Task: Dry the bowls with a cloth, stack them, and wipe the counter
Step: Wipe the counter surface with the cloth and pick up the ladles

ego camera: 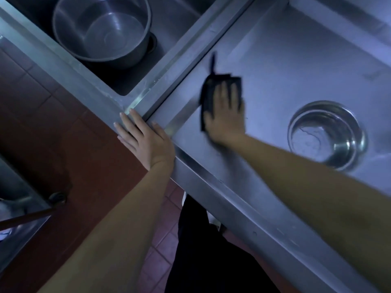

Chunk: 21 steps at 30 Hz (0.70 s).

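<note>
A dark cloth (pixel 208 92) lies flat on the steel counter (pixel 285 66), and my right hand (pixel 226 115) presses down on it with the fingers spread; the hand and cloth are blurred. A steel bowl (pixel 326 135), or a stack of bowls, stands upright on the counter to the right of that hand, wet inside. My left hand (pixel 143 140) rests flat and open on the counter's front corner, holding nothing. A large steel bowl (pixel 103 30) sits in the sink at the upper left.
The sink basin (pixel 169 28) lies left of a raised steel ridge (pixel 169 70) that divides it from the counter. Red floor tiles (pixel 42 123) show below. Another steel unit (pixel 19 208) with a dark handle stands at the lower left. My dark trousers (pixel 207 250) are at the counter's front edge.
</note>
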Motion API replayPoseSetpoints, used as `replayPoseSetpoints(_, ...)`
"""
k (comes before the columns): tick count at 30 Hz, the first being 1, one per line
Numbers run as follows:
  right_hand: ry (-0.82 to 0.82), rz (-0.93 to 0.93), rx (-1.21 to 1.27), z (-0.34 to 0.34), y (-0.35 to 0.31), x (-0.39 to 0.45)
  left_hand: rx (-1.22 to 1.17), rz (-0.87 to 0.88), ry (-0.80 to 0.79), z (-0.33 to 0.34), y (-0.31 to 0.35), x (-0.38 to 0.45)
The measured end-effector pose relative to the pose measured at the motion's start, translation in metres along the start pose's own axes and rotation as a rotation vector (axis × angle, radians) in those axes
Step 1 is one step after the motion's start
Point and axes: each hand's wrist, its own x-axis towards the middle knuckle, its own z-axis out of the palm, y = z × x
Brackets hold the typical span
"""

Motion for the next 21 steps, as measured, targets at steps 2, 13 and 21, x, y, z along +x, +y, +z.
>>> replayPoseSetpoints(2, -0.09, -0.114, -0.031, 0.019, -0.023, -0.044, 0.012, -0.005, -0.012, -0.001, 0.001, 0.0)
replayPoseSetpoints(13, -0.211, -0.279, 0.116, 0.035, 0.059, -0.21, 0.095, -0.023, -0.077, -0.01, 0.002, -0.005)
replayPoseSetpoints(21, 0.012, -0.003, -0.004, 0.038, 0.163, -0.369, 0.113, 0.348, -0.259, -0.012, 0.002, -0.106)
